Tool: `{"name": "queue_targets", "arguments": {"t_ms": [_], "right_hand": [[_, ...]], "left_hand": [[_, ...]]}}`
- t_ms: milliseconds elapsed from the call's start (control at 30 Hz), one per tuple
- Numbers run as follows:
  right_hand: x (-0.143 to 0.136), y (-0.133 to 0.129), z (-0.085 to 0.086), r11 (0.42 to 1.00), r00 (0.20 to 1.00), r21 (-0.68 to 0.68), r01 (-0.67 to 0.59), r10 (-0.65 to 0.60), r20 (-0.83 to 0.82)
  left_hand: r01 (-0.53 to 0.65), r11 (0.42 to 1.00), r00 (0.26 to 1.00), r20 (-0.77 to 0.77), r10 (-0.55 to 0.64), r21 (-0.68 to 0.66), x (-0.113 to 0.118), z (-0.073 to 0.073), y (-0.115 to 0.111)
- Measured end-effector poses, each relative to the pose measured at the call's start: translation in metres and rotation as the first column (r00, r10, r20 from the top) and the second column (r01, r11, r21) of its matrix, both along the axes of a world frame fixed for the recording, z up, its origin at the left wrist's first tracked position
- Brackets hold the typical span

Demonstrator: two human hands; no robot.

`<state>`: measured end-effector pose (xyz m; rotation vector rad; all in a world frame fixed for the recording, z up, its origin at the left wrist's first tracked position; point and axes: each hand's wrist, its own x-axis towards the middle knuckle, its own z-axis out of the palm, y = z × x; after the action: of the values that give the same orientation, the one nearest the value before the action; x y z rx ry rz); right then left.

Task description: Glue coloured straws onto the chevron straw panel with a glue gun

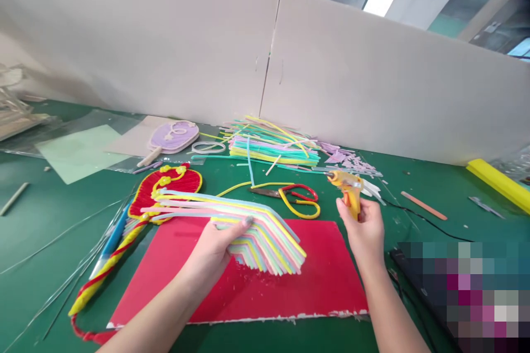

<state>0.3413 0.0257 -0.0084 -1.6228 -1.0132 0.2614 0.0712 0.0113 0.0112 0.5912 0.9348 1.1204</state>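
A gap over the red board (327, 281), hemmed in on the far side
Between the pastel strips (265, 231) in our left hand (221, 240) and our right hand (366, 226) with the glue gun (349, 183), we could pass low over the board's bare right part; farther on we would meet the scissors (284, 194), then the heap of strips (273, 151), then the upright partition (351, 83). On the left, the red fan (143, 193) and its wrapped handle (108, 258) block us, yet between the thin wires (96, 248) and the pale green sheet (78, 149) the tabletop (33, 220) leaves us room. On the right, a black cord (443, 226) crosses our way, and a black-edged object (409, 265) takes up the near corner.
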Motion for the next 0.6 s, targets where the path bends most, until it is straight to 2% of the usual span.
{"name": "queue_targets", "arguments": {"t_ms": [33,100,267,400,600], "right_hand": [[-0.005,-0.004,0.003,0.997,0.995,0.025,-0.072,0.074,-0.071],[-0.014,-0.011,0.008,0.983,0.978,0.040,-0.178,0.181,-0.103],[-0.031,-0.024,0.010,0.940,0.924,-0.059,-0.336,0.341,0.176],[-0.038,-0.027,0.013,0.926,0.850,-0.057,-0.374,0.366,0.380],[-0.037,-0.027,0.014,0.923,0.812,-0.045,-0.383,0.359,0.460]], "left_hand": [[-0.031,1.000,1.000,-0.007,0.031,0.004,-0.001,0.000,0.001],[-0.082,0.997,0.997,-0.009,0.082,0.002,-0.003,-0.002,0.002],[-0.101,0.995,0.995,-0.006,0.101,-0.007,-0.005,-0.008,0.002],[-0.072,0.997,0.996,-0.051,0.072,0.006,-0.005,-0.008,0.001],[-0.078,0.997,0.996,-0.038,0.078,0.015,-0.003,-0.001,0.000]]}}
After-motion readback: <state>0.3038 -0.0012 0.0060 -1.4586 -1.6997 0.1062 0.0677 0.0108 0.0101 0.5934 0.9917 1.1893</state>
